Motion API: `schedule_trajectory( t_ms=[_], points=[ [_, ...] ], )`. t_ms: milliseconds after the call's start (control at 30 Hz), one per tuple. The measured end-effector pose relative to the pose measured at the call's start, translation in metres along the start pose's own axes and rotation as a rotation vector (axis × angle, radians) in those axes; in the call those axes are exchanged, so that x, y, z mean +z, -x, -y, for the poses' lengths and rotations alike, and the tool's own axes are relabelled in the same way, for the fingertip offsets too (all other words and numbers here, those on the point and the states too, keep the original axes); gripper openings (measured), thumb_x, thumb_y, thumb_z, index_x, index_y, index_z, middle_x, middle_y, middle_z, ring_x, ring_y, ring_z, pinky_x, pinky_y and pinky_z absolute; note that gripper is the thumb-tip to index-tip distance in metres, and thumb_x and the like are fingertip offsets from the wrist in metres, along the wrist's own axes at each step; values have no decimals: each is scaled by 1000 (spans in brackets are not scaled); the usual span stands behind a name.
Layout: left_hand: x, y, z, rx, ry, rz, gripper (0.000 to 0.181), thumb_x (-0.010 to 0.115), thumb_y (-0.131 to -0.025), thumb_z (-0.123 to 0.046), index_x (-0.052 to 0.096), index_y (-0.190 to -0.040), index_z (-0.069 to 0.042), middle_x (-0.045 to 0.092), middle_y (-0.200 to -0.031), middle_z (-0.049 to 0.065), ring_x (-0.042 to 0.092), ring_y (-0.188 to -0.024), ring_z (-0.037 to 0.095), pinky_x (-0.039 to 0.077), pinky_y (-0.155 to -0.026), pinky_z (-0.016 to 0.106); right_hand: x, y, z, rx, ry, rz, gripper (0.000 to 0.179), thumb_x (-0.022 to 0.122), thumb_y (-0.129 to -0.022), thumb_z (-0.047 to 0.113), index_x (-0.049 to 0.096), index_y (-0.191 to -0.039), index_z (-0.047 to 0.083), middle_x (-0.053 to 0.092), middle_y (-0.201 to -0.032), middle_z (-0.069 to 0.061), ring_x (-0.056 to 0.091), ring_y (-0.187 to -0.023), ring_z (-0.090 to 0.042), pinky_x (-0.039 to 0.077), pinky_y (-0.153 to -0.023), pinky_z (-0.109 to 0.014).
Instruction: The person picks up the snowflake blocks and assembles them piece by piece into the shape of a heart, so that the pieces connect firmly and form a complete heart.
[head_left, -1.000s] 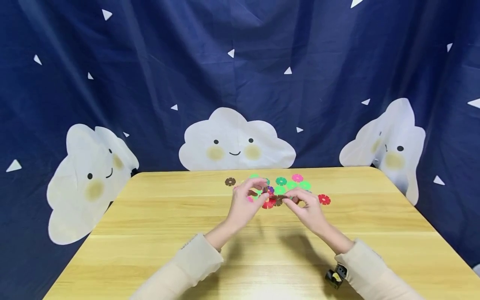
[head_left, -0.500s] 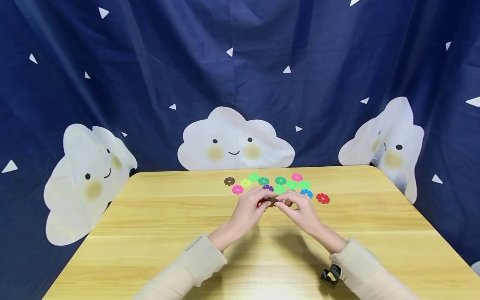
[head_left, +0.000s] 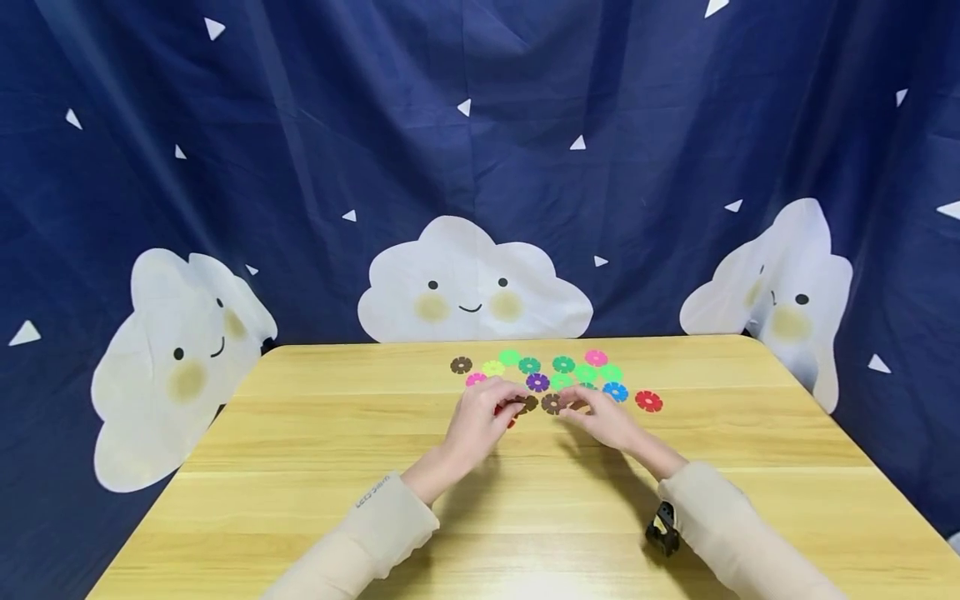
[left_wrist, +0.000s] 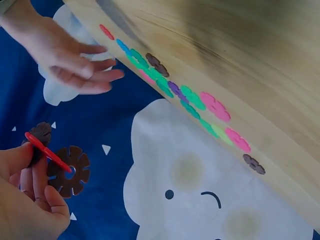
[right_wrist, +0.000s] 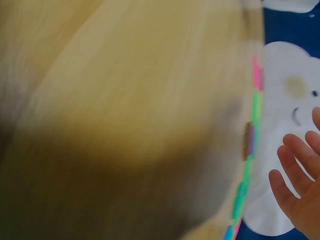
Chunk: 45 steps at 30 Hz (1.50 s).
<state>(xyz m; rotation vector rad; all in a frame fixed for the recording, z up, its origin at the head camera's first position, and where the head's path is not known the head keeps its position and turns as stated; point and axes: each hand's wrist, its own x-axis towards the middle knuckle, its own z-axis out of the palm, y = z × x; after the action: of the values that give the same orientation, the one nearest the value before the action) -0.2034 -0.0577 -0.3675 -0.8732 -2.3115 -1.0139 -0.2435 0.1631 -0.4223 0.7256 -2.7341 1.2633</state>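
My left hand [head_left: 474, 421] pinches a small joined piece of notched plastic discs above the table. In the left wrist view, a red disc [left_wrist: 56, 157] seen edge-on is slotted to a brown disc [left_wrist: 82, 175] and meets another brown disc [left_wrist: 43, 130] beside the thumb. Fingers hide part of the joins. To its right, my right hand [head_left: 607, 417] hovers apart from the piece; its fingers are spread and relaxed in the right wrist view, with nothing held. A loose brown disc [head_left: 552, 404] lies close to its fingertips.
Loose notched discs lie towards the table's [head_left: 330, 458] back edge, among them a purple one [head_left: 537, 382], a blue one [head_left: 615, 392], a red one [head_left: 649, 401] and a brown one [head_left: 461, 365]. A dark blue curtain [head_left: 315, 125] with clouds hangs behind.
Both hands came together at the discs, then parted. The right hand has let go and moved right; the left has moved left, keeping the joined red and brown discs.
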Motion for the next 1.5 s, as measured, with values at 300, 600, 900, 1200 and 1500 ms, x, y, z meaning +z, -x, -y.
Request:
schedule_trajectory(
  t_ms=[300, 600, 900, 1200, 1500],
  points=[
    [-2, 2, 3, -11, 9, 63, 15, 68, -76, 2, 69, -90, -5, 66, -80, 4, 56, -68, 11, 46, -67, 25, 9, -6, -22, -1, 152, 185, 38, 56, -89, 10, 50, -122, -8, 56, -119, -23, 52, -111, -37, 38, -95, -50],
    [0, 0, 1, 7, 52, 68, 14, 67, -76, 4, 69, -89, -2, 66, -81, 6, 58, -69, 14, 48, -64, 18, 11, -6, -20, 10, 198, 202, 53, 65, -83, 14, 44, -128, -6, 55, -81, -3, 50, -70, -12, 43, -61, -25],
    [6, -2, 0, 13, 78, 76, 13, 67, -76, 5, 69, -86, -3, 65, -81, 6, 58, -70, 14, 48, -63, 17, 17, -6, -16, 117, 204, 220, 28, 70, -78, 10, 58, -101, 0, 46, -86, -8, 42, -76, -17, 39, -67, -31],
    [6, -1, 4, -29, 130, 72, 13, 66, -77, 5, 68, -89, -1, 64, -78, 9, 57, -65, 13, 48, -59, 15, 13, -4, -11, 110, -58, 231, 24, 62, -79, -7, 43, -91, -1, 52, -68, -6, 50, -62, -15, 45, -57, -28],
    [4, -2, 5, -39, 86, 52, 20, 61, -77, 11, 70, -91, -1, 65, -76, 7, 54, -62, 11, 47, -58, 17, -7, 5, 15, 141, -467, 153, 37, 52, -88, -2, 39, -121, -13, 59, -75, -22, 58, -60, -15, 54, -60, -34]
  ],
)
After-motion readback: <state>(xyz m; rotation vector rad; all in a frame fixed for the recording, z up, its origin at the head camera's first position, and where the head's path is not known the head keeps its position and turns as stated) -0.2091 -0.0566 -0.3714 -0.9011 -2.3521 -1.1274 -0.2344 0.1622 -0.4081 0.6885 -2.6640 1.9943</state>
